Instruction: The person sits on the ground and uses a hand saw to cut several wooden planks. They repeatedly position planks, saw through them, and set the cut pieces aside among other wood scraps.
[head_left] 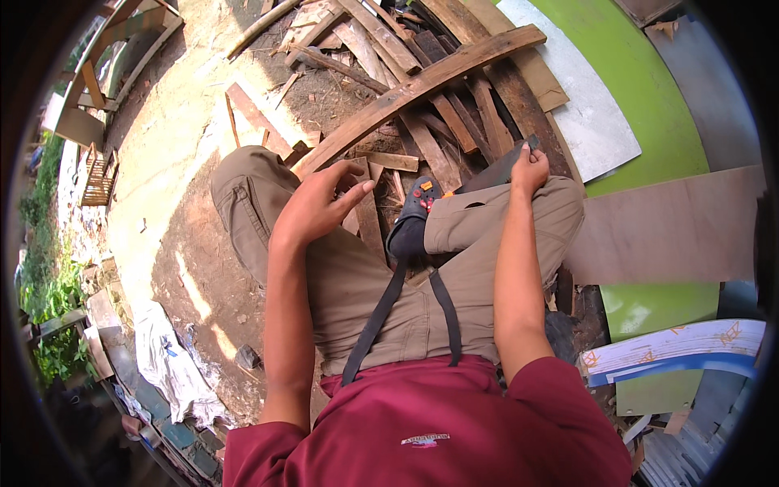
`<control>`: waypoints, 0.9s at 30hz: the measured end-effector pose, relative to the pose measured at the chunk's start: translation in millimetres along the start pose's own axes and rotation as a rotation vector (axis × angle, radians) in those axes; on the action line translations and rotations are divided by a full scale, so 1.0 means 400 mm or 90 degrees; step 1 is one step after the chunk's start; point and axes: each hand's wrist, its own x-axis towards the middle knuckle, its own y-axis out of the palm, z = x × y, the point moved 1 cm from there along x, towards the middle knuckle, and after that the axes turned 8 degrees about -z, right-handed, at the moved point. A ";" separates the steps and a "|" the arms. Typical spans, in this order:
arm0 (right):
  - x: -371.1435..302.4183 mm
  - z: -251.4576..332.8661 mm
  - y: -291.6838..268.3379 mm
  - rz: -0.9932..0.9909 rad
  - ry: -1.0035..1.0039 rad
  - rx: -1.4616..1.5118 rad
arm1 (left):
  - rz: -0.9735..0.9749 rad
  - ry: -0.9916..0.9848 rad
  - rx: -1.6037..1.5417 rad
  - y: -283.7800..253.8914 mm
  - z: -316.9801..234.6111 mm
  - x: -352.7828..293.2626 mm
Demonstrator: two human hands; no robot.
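My left hand [318, 201] hovers above my left knee, its thumb apart from the loosely curled fingers and nothing in it. Beside my right knee, my right hand [530, 168] is closed on the end of a dark grey-green flat strip [493, 172]. That strip slants down toward my shoe; its kind cannot be made out. Just beyond my left hand lies the near end of a long curved-looking wooden plank [422, 84], which crosses over other boards. A short wood piece [389, 161] rests on the ground between my knees, near my dark clog [415, 209].
Loose boards and offcuts [365, 49] are heaped ahead. On the right are a white sheet [580, 97], green panels [661, 89] and a brown board [665, 223]. A white cloth [170, 357] lies on the dirt at left, with a wooden frame [97, 81] farther off.
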 end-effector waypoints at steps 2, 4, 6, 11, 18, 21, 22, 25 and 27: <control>-0.010 0.023 0.013 0.054 -0.032 0.045 | -0.012 0.018 0.007 0.004 0.006 -0.005; -0.023 0.041 0.040 0.049 -0.055 0.132 | -0.009 0.018 -0.003 0.009 -0.001 -0.009; -0.045 0.078 0.064 0.050 -0.101 0.160 | -0.016 0.015 -0.012 0.002 -0.014 -0.020; -0.043 0.273 0.020 0.115 -0.117 0.325 | -0.118 0.025 -0.041 -0.013 -0.014 -0.060; -0.099 0.538 -0.111 0.232 -0.196 0.511 | -0.323 0.115 -0.051 -0.033 -0.041 -0.084; -0.168 0.680 -0.153 0.317 -0.266 0.587 | -0.312 0.097 -0.096 -0.044 -0.053 -0.058; -0.182 0.723 -0.158 0.365 -0.275 0.612 | -0.318 0.102 -0.122 -0.047 -0.050 -0.041; -0.218 0.839 -0.133 0.474 -0.297 0.645 | -0.311 0.108 -0.142 -0.077 -0.046 0.015; -0.230 0.885 -0.076 0.568 -0.212 0.681 | -0.350 0.157 -0.206 -0.080 -0.038 0.067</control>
